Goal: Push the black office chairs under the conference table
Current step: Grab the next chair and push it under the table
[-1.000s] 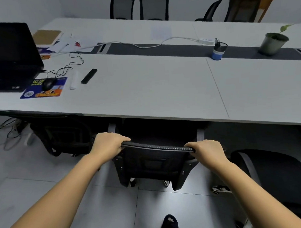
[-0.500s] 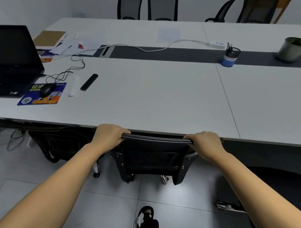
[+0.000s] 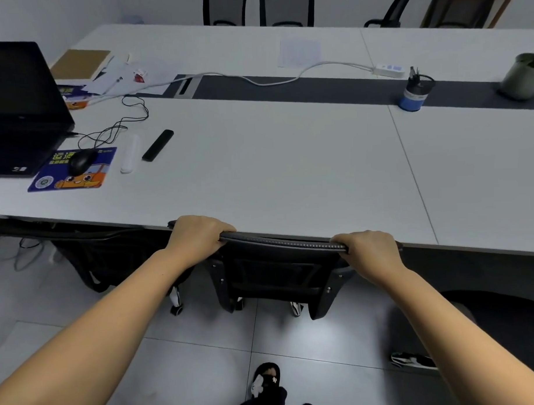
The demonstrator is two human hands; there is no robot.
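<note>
Chair nearer table, both hands gripping.

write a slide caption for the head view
Both hands, left hand and right hand, grip the chair backrest at the table edge.

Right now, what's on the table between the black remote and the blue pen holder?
In the head view, nothing: bare white tabletop runs from the black remote to the blue pen holder, which stands on the dark centre strip.

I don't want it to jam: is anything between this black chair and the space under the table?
Nothing visible: the black mesh office chair, gripped by left hand and right hand, already meets the white conference table edge.
</note>
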